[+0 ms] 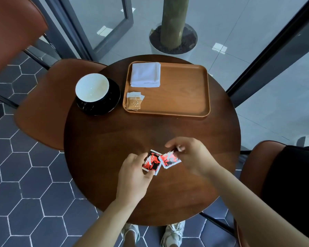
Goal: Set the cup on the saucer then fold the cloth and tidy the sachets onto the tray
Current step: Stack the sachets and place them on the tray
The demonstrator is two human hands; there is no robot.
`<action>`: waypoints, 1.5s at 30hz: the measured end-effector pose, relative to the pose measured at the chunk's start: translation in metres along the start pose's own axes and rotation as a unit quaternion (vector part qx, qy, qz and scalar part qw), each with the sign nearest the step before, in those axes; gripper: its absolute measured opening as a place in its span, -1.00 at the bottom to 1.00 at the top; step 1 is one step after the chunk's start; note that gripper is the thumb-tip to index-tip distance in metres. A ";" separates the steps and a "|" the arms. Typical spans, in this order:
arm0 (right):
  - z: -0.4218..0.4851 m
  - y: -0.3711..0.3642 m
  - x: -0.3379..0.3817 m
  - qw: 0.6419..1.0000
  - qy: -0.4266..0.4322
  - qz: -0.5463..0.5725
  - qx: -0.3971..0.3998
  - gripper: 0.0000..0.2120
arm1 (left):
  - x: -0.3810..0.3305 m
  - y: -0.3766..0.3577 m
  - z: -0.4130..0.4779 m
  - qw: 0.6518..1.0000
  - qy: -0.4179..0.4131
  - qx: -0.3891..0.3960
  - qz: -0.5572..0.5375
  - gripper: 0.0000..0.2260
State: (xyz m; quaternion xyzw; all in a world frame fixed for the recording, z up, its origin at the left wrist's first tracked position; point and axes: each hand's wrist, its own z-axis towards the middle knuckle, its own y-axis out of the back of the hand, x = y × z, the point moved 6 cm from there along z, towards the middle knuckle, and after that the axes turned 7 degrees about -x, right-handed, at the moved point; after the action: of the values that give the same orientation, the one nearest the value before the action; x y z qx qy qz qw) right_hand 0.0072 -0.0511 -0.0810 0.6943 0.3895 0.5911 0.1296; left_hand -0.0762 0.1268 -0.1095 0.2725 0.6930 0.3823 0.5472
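A white-lined cup (91,87) stands on a black saucer (112,102) at the table's far left. On the wooden tray (184,93) lie a folded white cloth (145,74) in the far left corner and brown sachets (134,101) in the near left corner. Near the table's front, my left hand (135,177) pinches a red sachet (152,163). My right hand (191,155) pinches a second red sachet (169,159), which overlaps the first.
The round dark wooden table (114,139) has brown chairs on the left (48,104) and right (257,166). A potted trunk (173,32) stands behind glass beyond the table. My shoes show below the table's near edge.
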 end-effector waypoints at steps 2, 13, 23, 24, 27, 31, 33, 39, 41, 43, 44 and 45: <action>0.013 -0.015 0.014 0.998 0.020 -0.046 0.046 -0.55 | 0.000 0.002 -0.001 1.000 -0.002 0.005 -0.015 -0.52; -0.010 -0.026 -0.009 0.989 -0.017 -0.108 -0.099 -0.60 | 0.000 0.006 -0.006 0.999 -0.033 0.013 -0.016 -0.55; -0.030 -0.052 0.000 0.981 0.014 -0.161 -0.109 -0.54 | -0.012 0.003 -0.010 1.000 0.007 -0.001 -0.011 -0.60; -0.031 -0.052 -0.002 0.982 0.005 -0.150 -0.112 -0.54 | -0.013 0.002 -0.011 1.000 0.015 0.000 -0.022 -0.59; -0.035 -0.040 -0.015 0.981 -0.058 -0.109 -0.149 -0.58 | -0.013 0.002 -0.011 0.996 0.067 0.001 -0.062 -0.65; -0.036 -0.041 -0.017 0.978 -0.096 -0.100 -0.158 -0.62 | -0.012 -0.002 -0.006 0.987 0.133 -0.001 -0.094 -0.64; -0.035 -0.046 -0.013 0.977 -0.091 -0.119 -0.151 -0.62 | -0.013 -0.004 -0.003 0.985 0.144 0.000 -0.091 -0.61; -0.038 -0.047 -0.016 0.974 -0.103 -0.120 -0.160 -0.60 | -0.017 -0.009 0.004 0.976 0.184 0.025 -0.114 -0.72; -0.038 -0.047 -0.018 0.976 -0.106 -0.112 -0.157 -0.61 | -0.019 -0.013 0.007 0.977 0.178 0.055 -0.107 -0.77; -0.037 -0.046 -0.020 0.977 -0.112 -0.099 -0.155 -0.62 | -0.022 -0.017 0.008 0.975 0.178 0.077 -0.106 -0.80; -0.037 -0.046 -0.021 0.977 -0.116 -0.091 -0.153 -0.62 | -0.021 -0.019 0.008 0.972 0.188 0.080 -0.117 -0.84; -0.037 -0.046 -0.022 0.978 -0.120 -0.083 -0.150 -0.63 | -0.021 -0.020 0.008 0.966 0.204 0.080 -0.137 -0.89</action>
State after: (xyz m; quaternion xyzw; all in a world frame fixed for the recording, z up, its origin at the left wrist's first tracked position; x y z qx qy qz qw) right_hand -0.0444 -0.0460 -0.1161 0.6977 0.3344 0.5427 0.3269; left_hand -0.0622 0.1009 -0.1157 0.1340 0.8491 0.2944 0.4175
